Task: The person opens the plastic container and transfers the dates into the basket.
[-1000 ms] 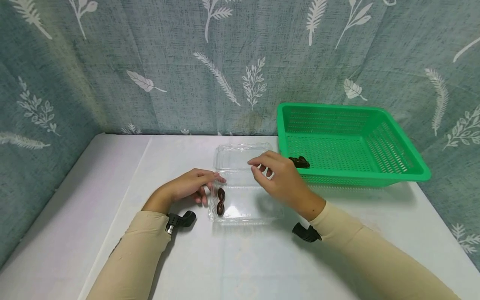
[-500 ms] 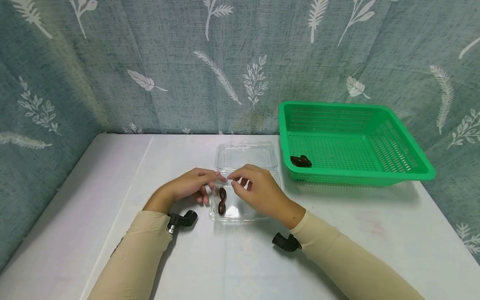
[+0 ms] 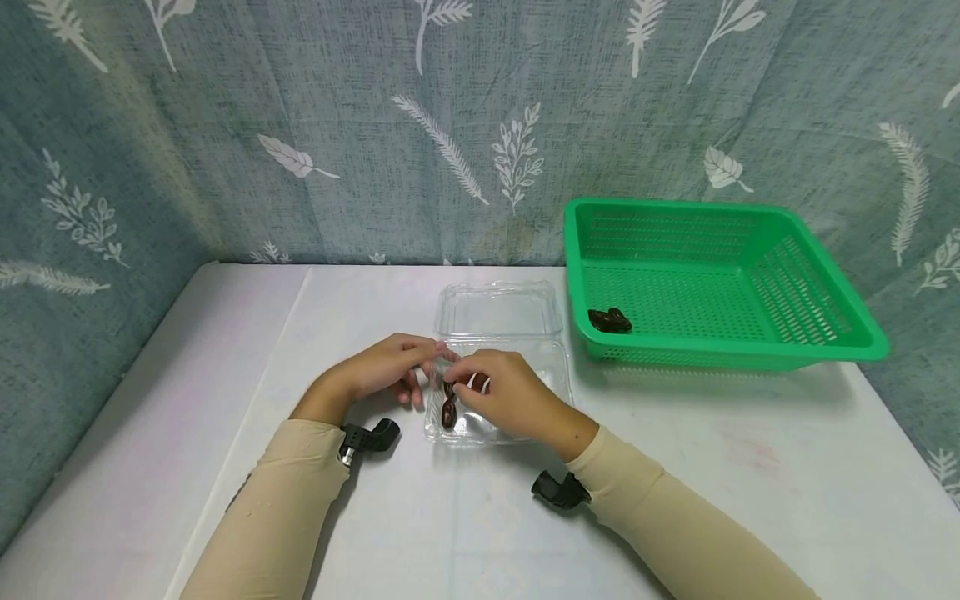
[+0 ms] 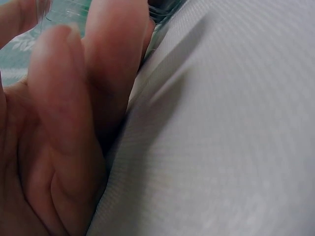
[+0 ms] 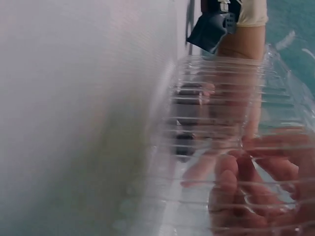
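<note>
A clear hinged plastic container (image 3: 517,425) lies with its lid folded back. My left hand (image 3: 375,369) is at its left side, thumb and finger at the rim. In the left wrist view the other fingers (image 4: 64,93) curl close to the table. Two glossy dark brown dates lie end to end along the left inner wall; the lower date (image 3: 448,414) shows whole. My right hand (image 3: 510,392) reaches into the container and pinches the upper date, which the fingertips partly cover. Through the ribbed plastic, the right wrist view shows the right fingers (image 5: 226,187) beside the dark dates.
A green plastic basket (image 3: 720,354) stands at the back right, with several more dates (image 3: 609,320) in its near left corner. The open lid (image 3: 498,310) points toward the patterned curtain (image 3: 337,125). White cloth covers the table (image 3: 480,533).
My right hand has moved left and down from beside the basket, across the container, onto the upper date. The left hand has stayed at the rim. The view has shifted slightly.
</note>
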{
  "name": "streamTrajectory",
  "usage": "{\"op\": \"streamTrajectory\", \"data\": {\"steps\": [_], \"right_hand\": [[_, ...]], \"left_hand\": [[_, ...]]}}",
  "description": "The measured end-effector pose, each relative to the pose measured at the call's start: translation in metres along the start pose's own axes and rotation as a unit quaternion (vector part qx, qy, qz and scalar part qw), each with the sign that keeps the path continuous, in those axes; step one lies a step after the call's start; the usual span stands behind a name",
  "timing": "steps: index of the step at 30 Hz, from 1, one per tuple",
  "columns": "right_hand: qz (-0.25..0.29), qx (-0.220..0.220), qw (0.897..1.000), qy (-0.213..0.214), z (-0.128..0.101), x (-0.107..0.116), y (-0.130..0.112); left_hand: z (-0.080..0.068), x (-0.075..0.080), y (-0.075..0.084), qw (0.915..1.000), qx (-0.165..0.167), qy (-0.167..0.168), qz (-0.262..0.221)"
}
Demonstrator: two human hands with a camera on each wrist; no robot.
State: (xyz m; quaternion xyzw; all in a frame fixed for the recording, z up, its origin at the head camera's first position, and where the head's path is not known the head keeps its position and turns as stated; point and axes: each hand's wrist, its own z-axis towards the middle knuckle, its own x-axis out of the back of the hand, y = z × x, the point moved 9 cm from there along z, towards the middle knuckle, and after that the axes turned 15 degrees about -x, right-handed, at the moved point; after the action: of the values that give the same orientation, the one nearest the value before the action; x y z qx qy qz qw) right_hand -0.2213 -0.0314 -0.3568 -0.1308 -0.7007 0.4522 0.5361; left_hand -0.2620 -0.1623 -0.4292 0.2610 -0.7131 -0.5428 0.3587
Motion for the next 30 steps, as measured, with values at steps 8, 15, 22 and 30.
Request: {"op": "streamTrajectory", "data": {"steps": [8, 15, 22, 30], "right_hand": [[-0.027, -0.023, 0.998, -0.05, -0.002, -0.013, 0.006], [-0.051, -0.018, 0.994, -0.09, -0.003, -0.024, 0.006], [-0.061, -0.027, 0.993, -0.094, -0.002, -0.027, 0.01], [-0.071, -0.037, 0.992, -0.099, -0.001, -0.028, 0.012]], "left_hand": [[0.002, -0.002, 0.0, 1.0, 0.0, -0.007, 0.002], [0.001, 0.0, 0.0, 1.0, -0.001, -0.003, 0.005], [0.0, -0.001, -0.001, 1.0, -0.003, 0.001, 0.004], [-0.001, 0.001, -0.002, 0.9999, 0.003, 0.003, 0.012]]}}
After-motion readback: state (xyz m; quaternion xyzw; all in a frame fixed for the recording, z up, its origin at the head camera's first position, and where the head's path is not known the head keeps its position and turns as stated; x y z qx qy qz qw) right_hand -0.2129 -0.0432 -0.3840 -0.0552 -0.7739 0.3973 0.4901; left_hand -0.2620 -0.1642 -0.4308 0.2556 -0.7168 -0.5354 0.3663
